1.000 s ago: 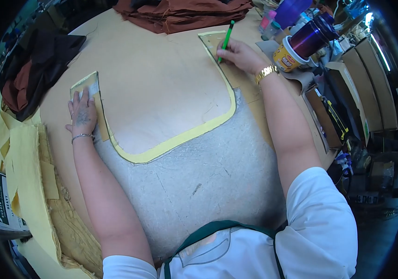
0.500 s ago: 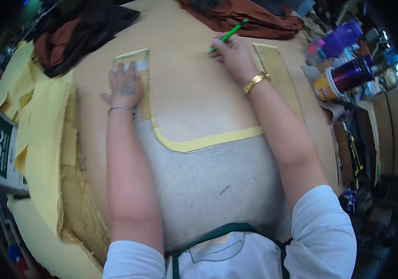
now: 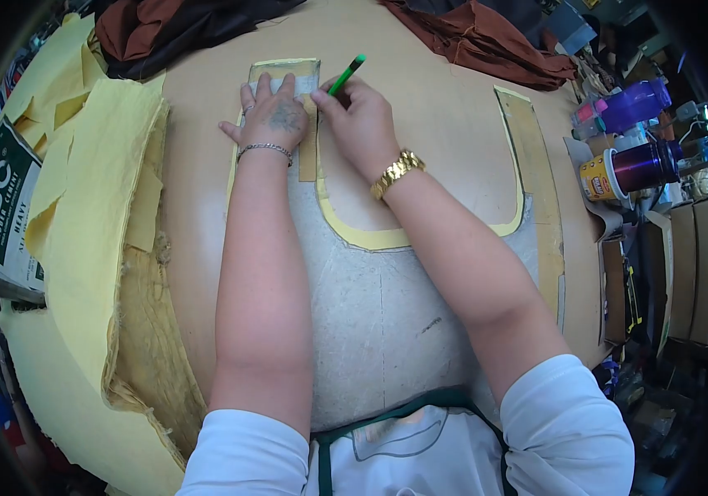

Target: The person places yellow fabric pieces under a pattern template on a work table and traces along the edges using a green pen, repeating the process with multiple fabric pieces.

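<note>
My left hand point(image 3: 275, 116) lies flat with fingers spread on the left arm of a large grey U-shaped pattern piece point(image 3: 354, 322). Yellow strips line the pattern's inner edge, and tan patches cover parts of its arms. Close beside that hand, my right hand point(image 3: 358, 120) grips a slim green pen point(image 3: 345, 75) at the inner edge of the left arm. Its writing tip is hidden behind my fingers. Beneath the pattern is a wide light-brown sheet or tabletop point(image 3: 428, 153).
A thick stack of yellow sheets point(image 3: 93, 215) and an ABC rubber cement can point(image 3: 11, 207) stand at left. Brown and dark cloth point(image 3: 486, 41) lies at the back. A purple bottle point(image 3: 635, 106), a dark purple tumbler point(image 3: 647, 164) and a yellow cup point(image 3: 598, 176) are at right.
My right hand has brought the pen left, from the open middle of the U to the left arm beside my left hand. The view has shifted; my left hand stays flat on the pattern.
</note>
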### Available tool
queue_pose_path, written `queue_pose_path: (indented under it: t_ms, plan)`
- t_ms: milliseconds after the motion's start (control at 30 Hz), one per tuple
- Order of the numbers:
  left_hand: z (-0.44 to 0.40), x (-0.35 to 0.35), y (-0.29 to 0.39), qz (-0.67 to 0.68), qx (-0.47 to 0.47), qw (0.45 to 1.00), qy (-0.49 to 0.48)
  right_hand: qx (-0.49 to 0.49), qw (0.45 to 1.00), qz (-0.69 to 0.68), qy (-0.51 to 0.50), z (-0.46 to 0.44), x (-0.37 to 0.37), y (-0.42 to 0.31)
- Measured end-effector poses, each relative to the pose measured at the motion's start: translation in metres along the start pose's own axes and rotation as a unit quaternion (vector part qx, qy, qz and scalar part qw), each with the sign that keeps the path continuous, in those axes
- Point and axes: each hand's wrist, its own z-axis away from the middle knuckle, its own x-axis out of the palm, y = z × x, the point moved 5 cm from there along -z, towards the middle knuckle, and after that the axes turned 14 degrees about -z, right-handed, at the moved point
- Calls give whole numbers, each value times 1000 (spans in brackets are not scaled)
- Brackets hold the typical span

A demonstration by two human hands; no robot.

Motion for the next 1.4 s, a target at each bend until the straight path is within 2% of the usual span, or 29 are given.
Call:
queue_pose_path:
  t_ms: [100,200,533,733,900,1067,1167,1267,1400]
  plan:
    - [-3,3,-1,2,2,1000,-3,-44,998,17,-38,31,2,-13]
    - [-2,2,0,0,3,1000,2,-30,996,23,-86,59,0,-24]
    - [-2,1,0,-12,-4,1000,-3,-83,976,76,-187,112,-21,-48]
    - [-7,6,-1,-28,6,1000,5,-63,972,132,-182,125,-86,-52]
    - [-12,8,-2,-33,13,999,14,30,972,176,-153,124,-186,-30]
    - [-11,8,-3,-30,12,999,18,170,961,145,-163,100,-251,-8]
    - [-11,8,-3,-37,13,999,11,155,954,195,-167,66,-261,0]
    - [-13,9,-4,-44,9,999,7,170,961,156,-155,29,-263,11]
    - [-11,7,-3,-50,10,999,-1,98,981,107,-127,-29,-265,45]
